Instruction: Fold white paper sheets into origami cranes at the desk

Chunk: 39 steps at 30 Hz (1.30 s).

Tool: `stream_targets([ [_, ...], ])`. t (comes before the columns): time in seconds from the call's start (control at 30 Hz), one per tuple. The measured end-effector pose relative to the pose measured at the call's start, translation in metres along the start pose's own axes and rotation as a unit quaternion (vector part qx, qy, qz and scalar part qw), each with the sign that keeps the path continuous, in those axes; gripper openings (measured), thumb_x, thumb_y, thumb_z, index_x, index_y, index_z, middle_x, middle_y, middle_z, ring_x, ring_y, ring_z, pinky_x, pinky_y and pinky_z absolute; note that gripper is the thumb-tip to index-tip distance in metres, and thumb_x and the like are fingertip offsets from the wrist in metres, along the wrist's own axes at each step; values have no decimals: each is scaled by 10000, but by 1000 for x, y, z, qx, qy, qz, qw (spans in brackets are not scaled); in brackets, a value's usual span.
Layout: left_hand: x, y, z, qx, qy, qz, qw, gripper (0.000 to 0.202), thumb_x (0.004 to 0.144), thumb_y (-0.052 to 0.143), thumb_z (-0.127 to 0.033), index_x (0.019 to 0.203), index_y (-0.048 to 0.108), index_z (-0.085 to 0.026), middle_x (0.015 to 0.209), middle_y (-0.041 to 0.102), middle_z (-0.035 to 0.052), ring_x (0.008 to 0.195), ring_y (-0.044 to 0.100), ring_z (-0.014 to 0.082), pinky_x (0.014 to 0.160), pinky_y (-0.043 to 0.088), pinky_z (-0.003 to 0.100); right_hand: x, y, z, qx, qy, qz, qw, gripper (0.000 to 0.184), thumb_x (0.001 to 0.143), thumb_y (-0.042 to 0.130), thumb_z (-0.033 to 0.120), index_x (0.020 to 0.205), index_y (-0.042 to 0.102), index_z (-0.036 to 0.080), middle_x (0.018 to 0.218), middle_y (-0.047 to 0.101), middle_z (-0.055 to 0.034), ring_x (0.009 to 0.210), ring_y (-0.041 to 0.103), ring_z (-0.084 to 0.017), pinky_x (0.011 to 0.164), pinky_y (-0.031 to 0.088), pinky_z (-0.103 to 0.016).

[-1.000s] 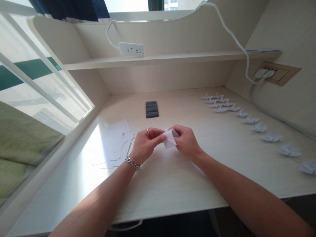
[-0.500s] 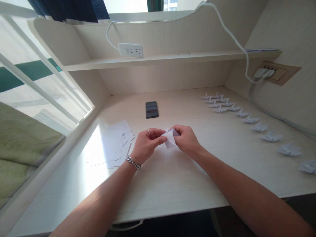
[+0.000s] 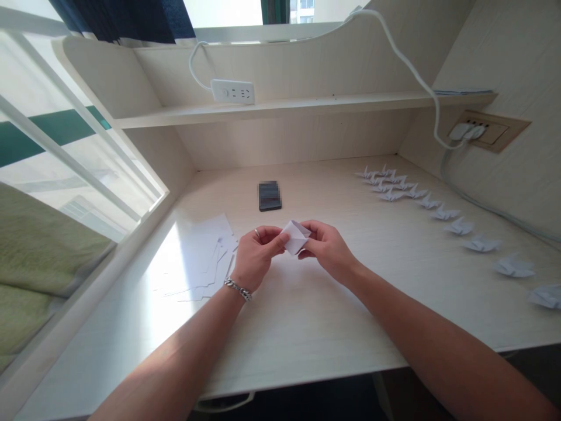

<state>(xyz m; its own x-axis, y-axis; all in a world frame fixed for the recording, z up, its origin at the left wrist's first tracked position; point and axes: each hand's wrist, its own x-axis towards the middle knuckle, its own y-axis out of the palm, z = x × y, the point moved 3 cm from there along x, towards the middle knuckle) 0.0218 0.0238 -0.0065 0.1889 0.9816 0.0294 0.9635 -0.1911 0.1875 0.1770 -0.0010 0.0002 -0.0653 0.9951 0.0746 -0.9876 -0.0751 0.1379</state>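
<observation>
A: Where is the folded white paper [image 3: 294, 238]?

B: Held up between the two hands, above the near-middle part of the pale wooden desk [image 3: 307, 327]; an open fold shows along its far right edge

A: And the hands?

B: The left hand [image 3: 256, 251] grips the paper's left side, its thumb pressed on the near face and its fingers bent behind; the right hand [image 3: 326, 242] is at the paper's right side, its fingers bent at the far edge and its thumb lower down; I cannot tell whether it pinches the paper or only touches it

A: Anything worn?

B: A ring [image 3: 257, 233] on a left finger and a silver chain bracelet [image 3: 238, 289] round the left wrist

A: What lies about them?

B: Loose white sheets [image 3: 204, 245] overlap to the left, just beside the left hand, partly in bright sunlight; a black smartphone [image 3: 269, 196] lies beyond the hands, its screen blurred out; white origami cranes [image 3: 482, 243] stand along the right side, bunched at the far end and strung out in single file towards the near edge

A: Farther off?

B: A white power strip [image 3: 232, 92] on the far shelf [image 3: 302, 106], left of middle; white plugs [image 3: 467, 130] sit in the wall socket [image 3: 499, 134] at far right
</observation>
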Motion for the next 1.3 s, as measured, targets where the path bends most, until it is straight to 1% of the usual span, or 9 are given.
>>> stream_targets([
  [0.13, 2, -4, -1, -25, 32, -62, 997, 352, 632, 846, -381, 829, 683, -140, 754, 708, 29, 681, 650, 126, 690, 537, 282, -1, 2, 3, 81, -11, -16, 997, 331, 783, 670, 381, 1031, 689, 162, 895, 736, -77, 810, 701, -203, 661, 570, -309],
  [0.27, 0, -1, -4, -9, 43, -65, 997, 350, 631, 848, -368, 814, 661, -135, 727, 693, 20, 663, 650, 126, 680, 534, 278, 2, 0, -4, 47, -64, -64, 995, 502, 682, 795, 337, 1130, 669, 149, 966, 754, -88, 887, 705, -226, 763, 577, -352],
  [0.4, -4, 6, -6, 37, 45, 5, 998, 284, 655, 838, -313, 768, 653, -130, 720, 696, 27, 675, 645, 122, 680, 522, 259, 4, -7, -10, -18, -87, -108, 990, 409, 735, 751, 312, 1109, 711, 152, 1014, 755, -96, 930, 700, -235, 849, 559, -389],
  [0.5, -6, 8, -9, 45, 76, 28, 996, 286, 668, 832, -274, 876, 680, -149, 784, 722, 32, 726, 660, 134, 698, 529, 259, 2, -8, -7, -83, -105, -102, 986, 359, 762, 721, 289, 1102, 728, 171, 1062, 748, -90, 966, 690, -238, 867, 552, -387],
  [0.6, -8, 8, -10, 72, 109, 15, 991, 335, 704, 805, -289, 1001, 712, -165, 823, 741, 47, 735, 665, 154, 674, 532, 267, -1, -4, -2, -124, -131, -82, 980, 325, 804, 674, 274, 1115, 728, 194, 1112, 731, -82, 1023, 672, -233, 874, 545, -361],
  [0.7, -9, 7, -10, 105, 127, -8, 986, 291, 718, 791, -304, 970, 753, -165, 880, 756, 70, 756, 673, 178, 681, 541, 287, -3, -1, -1, -150, -153, -79, 974, 315, 836, 639, 268, 1134, 721, 205, 1113, 725, -80, 1032, 663, -220, 875, 536, -343],
  [0.93, -10, 6, -7, 136, 150, -51, 978, 276, 731, 782, -308, 982, 764, -195, 839, 754, 54, 736, 671, 176, 661, 556, 292, -5, -1, -3, -98, -134, -150, 975, 334, 766, 731, 340, 1056, 747, 176, 974, 765, -84, 870, 714, -230, 809, 579, -369],
  [1.1, -12, 8, -9, 131, 152, -50, 978, 274, 726, 786, -307, 974, 769, -191, 858, 758, 59, 742, 675, 178, 665, 562, 291, -8, 2, 1, -108, -156, -156, 969, 253, 772, 727, 332, 976, 770, 191, 982, 764, -78, 840, 721, -227, 752, 593, -344],
  [1.3, -12, 7, -9, 148, 158, -41, 975, 269, 747, 772, -302, 990, 766, -187, 859, 759, 61, 758, 674, 178, 681, 561, 291, -9, 3, 3, -119, -186, -153, 963, 209, 798, 707, 302, 977, 774, 218, 993, 762, -60, 898, 710, -220, 799, 577, -341],
])
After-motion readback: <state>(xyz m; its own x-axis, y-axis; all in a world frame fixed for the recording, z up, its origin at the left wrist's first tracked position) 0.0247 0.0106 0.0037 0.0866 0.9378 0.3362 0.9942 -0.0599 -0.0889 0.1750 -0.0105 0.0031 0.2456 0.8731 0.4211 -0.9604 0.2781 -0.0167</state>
